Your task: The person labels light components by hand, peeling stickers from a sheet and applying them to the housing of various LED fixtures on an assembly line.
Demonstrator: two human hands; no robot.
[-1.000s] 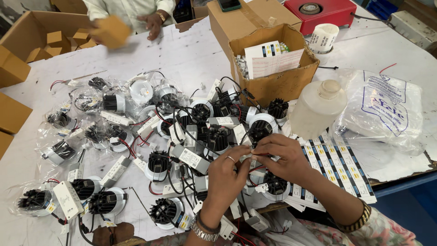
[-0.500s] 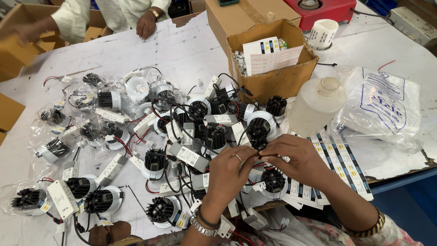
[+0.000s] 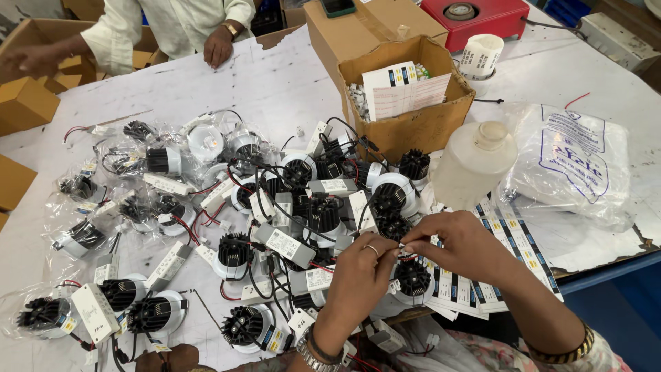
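My left hand (image 3: 358, 279) and my right hand (image 3: 460, 242) meet fingertip to fingertip above a round lamp with a black finned heat sink (image 3: 413, 279). Between the fingers they pinch something small at about the lamp's wires; I cannot tell exactly what. A pile of the same lamps (image 3: 303, 207), with white driver boxes (image 3: 289, 244) and red and black wires, lies just left of my hands. Sheets of label stickers (image 3: 506, 251) lie under my right hand.
An open cardboard box with papers (image 3: 406, 96) stands behind the pile, a translucent plastic bottle (image 3: 474, 162) beside it and a printed plastic bag (image 3: 575, 162) to the right. Bagged lamps (image 3: 89, 234) lie at left. Another person's hands (image 3: 219, 47) work at the far edge among small cartons (image 3: 27, 103).
My hands stay joined at the same lamp, with only small finger movement. The person across the table has put down a small carton and moved their hands apart.
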